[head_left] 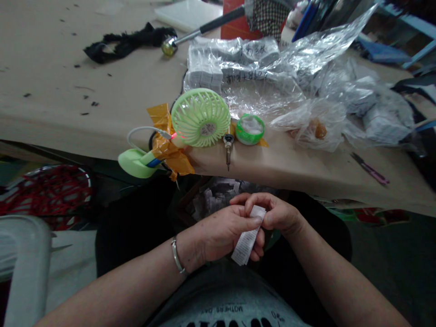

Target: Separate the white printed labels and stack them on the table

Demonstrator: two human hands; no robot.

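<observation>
A small stack of white printed labels point(245, 247) sits in my left hand point(226, 229), pinched under the thumb with fingers curled behind it. My right hand point(277, 212) is closed at the stack's upper end, thumb and forefinger pinching its corner. Both hands are over my lap, just in front of the table edge. Beyond them, low between my knees, is a container with many loose white paper slips point(213, 197). A tool with a thin metal tip, like a soldering iron point(228, 152), points over the table edge above my hands.
A green fan point(200, 119) is fixed at the edge with orange tape point(182, 164). Nearby are a green round tub point(250, 129), plastic-wrapped label bundles point(204, 72), small scissors point(371, 169), a hammer-like tool point(204, 31) and black fabric point(126, 43). A grey plastic chair point(30, 259) stands left.
</observation>
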